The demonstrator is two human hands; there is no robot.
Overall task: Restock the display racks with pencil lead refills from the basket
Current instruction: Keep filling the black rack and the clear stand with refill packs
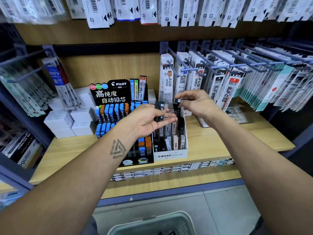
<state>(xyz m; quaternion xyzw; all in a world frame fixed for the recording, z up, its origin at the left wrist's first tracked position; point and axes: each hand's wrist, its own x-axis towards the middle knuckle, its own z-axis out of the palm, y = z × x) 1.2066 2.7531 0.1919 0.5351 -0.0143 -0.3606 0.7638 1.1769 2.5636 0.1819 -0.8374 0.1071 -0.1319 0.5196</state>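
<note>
Nearest, a pale plastic mesh basket (pixel 150 223); above the white cardboard MONO rack (pixel 171 154), left hand (pixel 149 120) holds flat black refill cases (pixel 160 111); right hand (pixel 196 103) pinches one small black case (pixel 178 101).

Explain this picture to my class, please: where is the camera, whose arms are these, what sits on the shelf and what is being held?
There is no machine here. The single picture comes from a camera worn on a person's head, looking forward and down, so the two bare arms are that person's own.

The left hand holds a few black lead refill cases. The right hand pinches another black case just above a white MONO display box.

Left of it on the wooden shelf stands a black PILOT rack with blue and orange refills. Pen refills hang on hooks above. A pale basket shows at the bottom edge.
</note>
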